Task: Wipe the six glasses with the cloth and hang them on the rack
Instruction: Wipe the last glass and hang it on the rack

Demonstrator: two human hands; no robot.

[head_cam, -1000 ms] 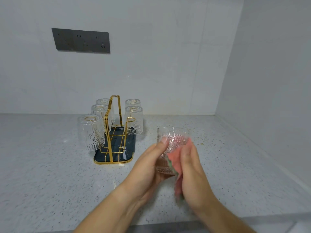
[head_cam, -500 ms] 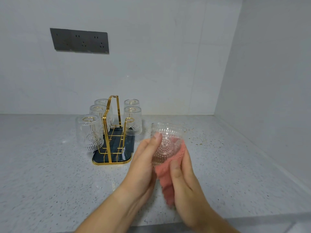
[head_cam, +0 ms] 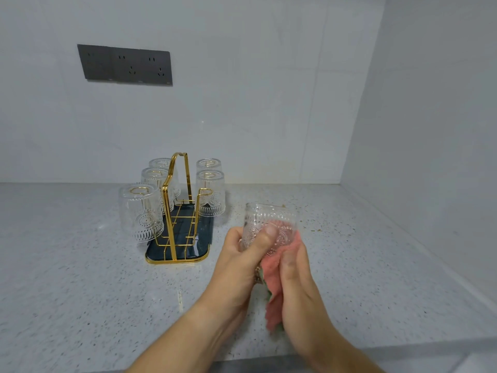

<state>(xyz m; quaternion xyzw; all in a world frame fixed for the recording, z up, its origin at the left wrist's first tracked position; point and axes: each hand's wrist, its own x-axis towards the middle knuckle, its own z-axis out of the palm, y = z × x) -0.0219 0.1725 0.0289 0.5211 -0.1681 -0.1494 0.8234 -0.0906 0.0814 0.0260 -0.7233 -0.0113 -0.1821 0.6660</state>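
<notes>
currently the sixth glass (head_cam: 271,219) is held above the countertop (head_cam: 67,292), near the right of the rack (head_cam: 174,211), mouth up and slightly tilted. it is gripped by the left hand (head_cam: 242,254), the thumb curled across the patterned body and the fingers wrapped behind, presumably so it can be turned while rubbed. the pink cloth (head_cam: 273,286) is pinched between thumb and fingers of the right hand (head_cam: 298,286) and pressed to the glass's lower far side, its loose end left hanging between the wrists. five glasses (head_cam: 141,211) are already hung upside down on the gold prongs; one near-right prong (head_cam: 204,192) is left bare, judged to be kept for this last glass. compared with half a second ago, the left thumb is found lower on the body, away from the rim, and the hung glasses are unchanged
</notes>
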